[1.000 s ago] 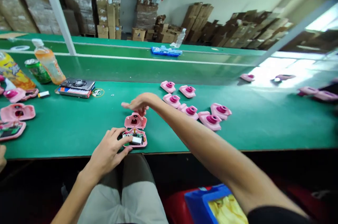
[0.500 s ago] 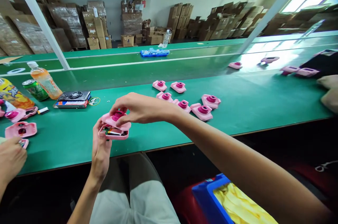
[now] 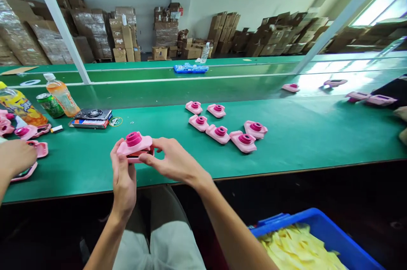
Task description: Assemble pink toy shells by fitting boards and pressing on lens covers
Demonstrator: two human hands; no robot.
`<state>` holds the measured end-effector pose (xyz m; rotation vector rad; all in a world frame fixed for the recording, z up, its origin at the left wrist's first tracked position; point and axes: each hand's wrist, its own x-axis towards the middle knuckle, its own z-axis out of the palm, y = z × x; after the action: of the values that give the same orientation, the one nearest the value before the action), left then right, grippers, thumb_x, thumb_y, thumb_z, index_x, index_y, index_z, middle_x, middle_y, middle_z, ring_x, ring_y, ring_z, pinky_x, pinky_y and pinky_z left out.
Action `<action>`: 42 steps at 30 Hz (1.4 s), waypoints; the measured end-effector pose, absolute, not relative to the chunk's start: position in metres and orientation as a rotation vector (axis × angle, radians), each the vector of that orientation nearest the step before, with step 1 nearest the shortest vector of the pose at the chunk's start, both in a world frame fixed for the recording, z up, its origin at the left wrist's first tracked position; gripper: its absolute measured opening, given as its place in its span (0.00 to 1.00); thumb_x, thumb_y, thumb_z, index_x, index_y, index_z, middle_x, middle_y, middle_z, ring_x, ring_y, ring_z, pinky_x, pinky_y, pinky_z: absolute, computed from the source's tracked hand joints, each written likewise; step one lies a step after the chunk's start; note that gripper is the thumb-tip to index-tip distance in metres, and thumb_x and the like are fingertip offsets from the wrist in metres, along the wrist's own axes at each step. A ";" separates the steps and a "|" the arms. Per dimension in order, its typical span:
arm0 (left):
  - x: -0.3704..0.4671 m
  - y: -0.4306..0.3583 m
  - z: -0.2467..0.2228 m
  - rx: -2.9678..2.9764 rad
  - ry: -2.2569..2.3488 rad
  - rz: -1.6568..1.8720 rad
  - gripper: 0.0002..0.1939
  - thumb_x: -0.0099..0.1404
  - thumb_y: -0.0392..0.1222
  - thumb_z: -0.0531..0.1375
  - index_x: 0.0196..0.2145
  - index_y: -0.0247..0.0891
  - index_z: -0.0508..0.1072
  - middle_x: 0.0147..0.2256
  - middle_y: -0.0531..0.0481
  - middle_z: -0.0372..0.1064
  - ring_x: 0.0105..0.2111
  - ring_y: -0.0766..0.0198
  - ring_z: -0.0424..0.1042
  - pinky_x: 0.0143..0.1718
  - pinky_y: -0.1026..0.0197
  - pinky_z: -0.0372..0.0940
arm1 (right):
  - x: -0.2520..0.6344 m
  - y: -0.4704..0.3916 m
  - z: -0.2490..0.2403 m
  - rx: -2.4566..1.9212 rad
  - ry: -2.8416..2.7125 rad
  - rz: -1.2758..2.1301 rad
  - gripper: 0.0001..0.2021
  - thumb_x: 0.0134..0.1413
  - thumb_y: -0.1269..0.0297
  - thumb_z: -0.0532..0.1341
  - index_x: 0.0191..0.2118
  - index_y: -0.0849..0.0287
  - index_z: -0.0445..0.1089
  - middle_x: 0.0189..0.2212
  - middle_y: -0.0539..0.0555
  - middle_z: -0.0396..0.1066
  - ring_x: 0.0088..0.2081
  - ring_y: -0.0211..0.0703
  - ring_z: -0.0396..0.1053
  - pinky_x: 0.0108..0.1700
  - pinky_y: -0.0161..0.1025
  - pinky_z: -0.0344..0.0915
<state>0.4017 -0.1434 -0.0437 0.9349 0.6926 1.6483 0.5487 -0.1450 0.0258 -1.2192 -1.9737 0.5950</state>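
Note:
A pink toy camera (image 3: 135,145) with a magenta lens ring is held above the green table (image 3: 178,164). Its front cover sits tilted over the back shell, and a gap on the right side shows parts inside. My left hand (image 3: 124,176) grips the camera's left side, fingers wrapped round it. My right hand (image 3: 171,160) pinches its right end between thumb and fingers. Right of my hands, several pink cameras (image 3: 219,133) lie lens up on the table.
Bottles (image 3: 63,96), a green can (image 3: 50,105) and stacked small boxes (image 3: 90,122) stand at the left. Another person's hand (image 3: 19,157) works among pink shells at the left edge. A blue bin (image 3: 330,223) with yellow pieces is below right.
My right hand has moved from on top of the front cover to the camera's right end. The cover now lies closer over the back shell. The view has shifted slightly.

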 end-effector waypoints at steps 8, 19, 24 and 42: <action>0.423 -0.142 -0.060 0.767 0.763 1.725 0.19 0.73 0.55 0.56 0.55 0.42 0.66 0.49 0.45 0.72 0.45 0.63 0.76 0.45 0.64 0.70 | 0.511 -0.154 -0.050 -1.156 -1.483 0.263 0.12 0.67 0.57 0.60 0.44 0.58 0.78 0.49 0.60 0.73 0.47 0.45 0.74 0.50 0.43 0.72; 0.420 -0.137 -0.079 0.833 0.786 1.583 0.26 0.66 0.62 0.63 0.53 0.43 0.66 0.50 0.45 0.70 0.47 0.59 0.75 0.45 0.61 0.71 | 0.506 -0.167 -0.079 -1.048 -1.043 0.509 0.12 0.68 0.55 0.59 0.49 0.55 0.72 0.56 0.60 0.70 0.57 0.48 0.70 0.56 0.47 0.72; 0.413 -0.138 -0.084 0.937 0.878 1.491 0.28 0.67 0.63 0.61 0.57 0.46 0.62 0.50 0.47 0.68 0.46 0.63 0.74 0.45 0.64 0.69 | 0.510 -0.167 -0.070 -1.009 -1.026 0.840 0.11 0.66 0.56 0.61 0.45 0.57 0.74 0.51 0.59 0.76 0.56 0.48 0.73 0.60 0.47 0.69; 0.420 -0.164 -0.087 1.097 0.926 1.265 0.39 0.58 0.76 0.58 0.57 0.48 0.64 0.63 0.40 0.62 0.56 0.44 0.72 0.51 0.46 0.74 | 0.556 -0.219 -0.062 -1.294 -1.091 0.789 0.10 0.55 0.57 0.69 0.36 0.57 0.72 0.46 0.57 0.78 0.46 0.48 0.77 0.48 0.42 0.74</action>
<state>0.4199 -0.1642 -0.0874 1.0970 0.9258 1.2653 0.5562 -0.2194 -0.0621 -1.2939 -1.0909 0.7887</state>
